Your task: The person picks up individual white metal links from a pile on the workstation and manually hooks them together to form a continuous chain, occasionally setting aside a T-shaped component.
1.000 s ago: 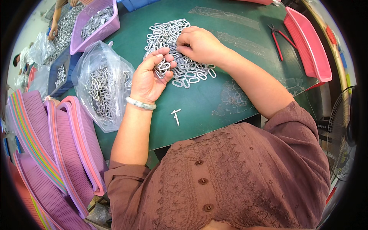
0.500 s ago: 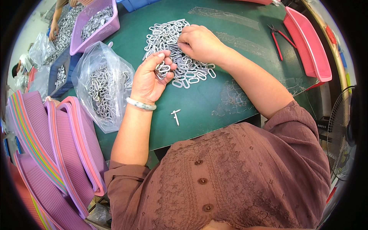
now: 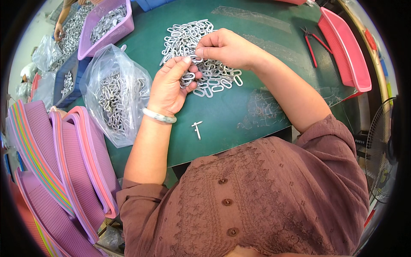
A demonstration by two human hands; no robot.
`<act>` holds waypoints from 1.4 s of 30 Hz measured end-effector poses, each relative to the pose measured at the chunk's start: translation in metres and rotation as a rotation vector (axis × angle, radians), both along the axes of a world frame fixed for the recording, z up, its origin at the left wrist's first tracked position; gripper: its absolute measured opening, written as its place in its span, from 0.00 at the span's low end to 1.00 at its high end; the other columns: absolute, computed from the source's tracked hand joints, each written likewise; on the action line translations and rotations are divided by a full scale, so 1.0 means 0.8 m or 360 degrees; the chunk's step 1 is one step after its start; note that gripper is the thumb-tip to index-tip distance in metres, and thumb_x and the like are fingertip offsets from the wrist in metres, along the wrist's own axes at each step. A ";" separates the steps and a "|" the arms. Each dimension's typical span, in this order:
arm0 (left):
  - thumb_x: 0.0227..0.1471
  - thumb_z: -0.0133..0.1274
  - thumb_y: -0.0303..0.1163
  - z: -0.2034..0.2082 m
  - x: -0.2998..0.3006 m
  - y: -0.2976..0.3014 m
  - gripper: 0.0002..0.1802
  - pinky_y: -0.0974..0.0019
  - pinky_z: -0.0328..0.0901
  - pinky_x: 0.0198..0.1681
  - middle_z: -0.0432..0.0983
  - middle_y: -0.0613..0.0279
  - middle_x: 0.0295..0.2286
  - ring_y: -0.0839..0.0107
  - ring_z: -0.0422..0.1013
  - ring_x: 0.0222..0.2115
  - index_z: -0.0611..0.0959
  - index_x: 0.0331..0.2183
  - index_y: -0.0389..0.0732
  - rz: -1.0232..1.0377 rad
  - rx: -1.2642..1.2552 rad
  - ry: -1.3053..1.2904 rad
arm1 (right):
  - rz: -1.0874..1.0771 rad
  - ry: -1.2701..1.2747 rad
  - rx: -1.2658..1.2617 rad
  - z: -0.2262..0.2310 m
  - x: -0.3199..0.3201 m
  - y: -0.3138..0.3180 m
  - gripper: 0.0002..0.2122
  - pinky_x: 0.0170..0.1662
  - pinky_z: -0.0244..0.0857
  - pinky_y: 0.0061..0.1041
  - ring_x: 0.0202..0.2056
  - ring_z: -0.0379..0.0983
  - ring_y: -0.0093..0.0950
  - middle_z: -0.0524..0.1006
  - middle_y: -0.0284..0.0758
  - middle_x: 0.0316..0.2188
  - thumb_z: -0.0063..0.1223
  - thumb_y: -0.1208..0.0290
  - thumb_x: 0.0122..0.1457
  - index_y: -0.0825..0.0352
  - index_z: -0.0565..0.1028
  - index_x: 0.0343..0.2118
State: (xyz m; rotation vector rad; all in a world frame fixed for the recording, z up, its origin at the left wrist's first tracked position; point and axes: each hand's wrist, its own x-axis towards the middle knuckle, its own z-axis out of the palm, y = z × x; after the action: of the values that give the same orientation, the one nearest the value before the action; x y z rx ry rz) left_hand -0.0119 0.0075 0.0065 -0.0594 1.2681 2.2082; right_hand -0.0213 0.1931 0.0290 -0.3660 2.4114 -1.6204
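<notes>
In the head view, the left hand [image 3: 170, 88] is half curled, palm up, its fingers cupped around a few grey oval metal links [image 3: 187, 79]. The right hand [image 3: 227, 48] reaches in from the other side, thumb and forefinger drawn close together at the left fingertips; whether they grip a link I cannot tell. Both hands are over the near-left part of a link pile [image 3: 216, 79], which spreads across the green tabletop [image 3: 227, 122]. A pale bangle [image 3: 159, 115] circles the left wrist.

Just left of that forearm, a clear plastic bag [image 3: 128, 128] contains more links (they show plainly through the film). A small silver T-shaped piece [image 3: 197, 130] lies between the forearms, well apart from the pile. Farther right, red-handled pliers [image 3: 311, 50] lie beside a pink plastic basket [image 3: 343, 47].
</notes>
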 end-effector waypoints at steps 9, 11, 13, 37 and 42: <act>0.47 0.47 0.27 0.003 -0.004 -0.005 0.04 0.68 0.69 0.26 0.74 0.57 0.27 0.63 0.72 0.30 0.73 0.29 0.40 0.0096 0.0260 -0.0156 | -0.0058 0.0920 0.0788 -0.028 -0.013 0.009 0.05 0.35 0.63 0.30 0.31 0.68 0.33 0.71 0.35 0.25 0.52 0.72 0.47 0.67 0.75 0.26; 0.47 0.47 0.27 0.002 -0.004 -0.006 0.04 0.67 0.70 0.27 0.73 0.55 0.28 0.61 0.72 0.30 0.73 0.30 0.39 0.0119 0.0313 -0.0170 | -0.0077 0.1024 0.0804 -0.032 -0.015 0.007 0.05 0.36 0.62 0.31 0.32 0.68 0.35 0.71 0.35 0.24 0.52 0.71 0.46 0.67 0.75 0.25; 0.48 0.47 0.27 -0.002 -0.006 -0.009 0.05 0.68 0.69 0.27 0.73 0.54 0.28 0.60 0.71 0.31 0.74 0.30 0.37 0.0100 0.0370 -0.0170 | -0.0092 0.1016 0.0815 -0.033 -0.015 0.007 0.05 0.36 0.62 0.31 0.32 0.68 0.35 0.71 0.35 0.24 0.52 0.71 0.46 0.67 0.75 0.25; 0.49 0.48 0.32 0.001 0.002 0.000 0.04 0.75 0.64 0.22 0.71 0.66 0.22 0.72 0.70 0.24 0.74 0.28 0.42 0.0040 -0.0053 0.0030 | 0.0079 0.0205 0.0166 -0.002 -0.007 0.002 0.08 0.28 0.60 0.21 0.25 0.65 0.20 0.71 0.31 0.21 0.51 0.69 0.51 0.71 0.74 0.27; 0.50 0.46 0.32 0.001 -0.002 -0.001 0.06 0.73 0.66 0.22 0.72 0.61 0.24 0.69 0.71 0.26 0.74 0.27 0.41 0.0068 0.0120 -0.0159 | -0.0290 0.0916 0.0836 -0.032 -0.029 0.013 0.07 0.34 0.63 0.28 0.31 0.68 0.33 0.72 0.35 0.26 0.54 0.68 0.46 0.65 0.75 0.25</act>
State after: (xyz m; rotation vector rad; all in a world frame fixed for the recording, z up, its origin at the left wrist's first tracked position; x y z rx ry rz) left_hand -0.0139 0.0067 0.0074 -0.1662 1.1383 2.2576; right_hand -0.0442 0.2032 0.0038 -0.5869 3.2539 -0.9464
